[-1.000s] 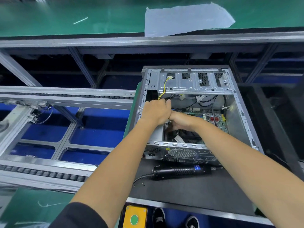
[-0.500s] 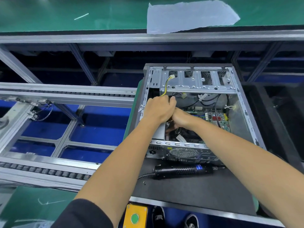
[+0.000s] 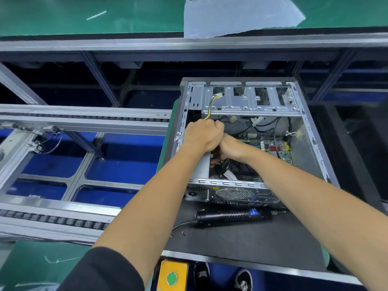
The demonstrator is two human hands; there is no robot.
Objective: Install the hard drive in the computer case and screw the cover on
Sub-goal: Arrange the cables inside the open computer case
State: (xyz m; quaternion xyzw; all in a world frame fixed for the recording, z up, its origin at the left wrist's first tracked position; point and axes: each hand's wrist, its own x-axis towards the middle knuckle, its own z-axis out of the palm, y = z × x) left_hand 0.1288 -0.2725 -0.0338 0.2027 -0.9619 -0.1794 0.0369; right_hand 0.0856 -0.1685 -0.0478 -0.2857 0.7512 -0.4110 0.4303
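The open computer case (image 3: 310,133) lies on its side on a black mat. Its silver drive bracket (image 3: 252,101) spans the far end. A yellow and black cable (image 3: 211,108) runs from the bracket down into my left hand (image 3: 202,136), a fist curled round the cable at the case's left wall. My right hand (image 3: 233,147) reaches under the left one into the case, above the green motherboard (image 3: 273,148). Its fingers are mostly hidden. No hard drive shows plainly.
A black electric screwdriver (image 3: 233,217) with its cord lies on the mat (image 3: 252,244) in front of the case. A roller conveyor frame (image 3: 63,122) stands to the left. A yellow box with a green button (image 3: 172,276) sits below the mat's near edge.
My left fist has crept a little farther into the case, toward the drive bracket, still on the cable. The right hand stays under it.
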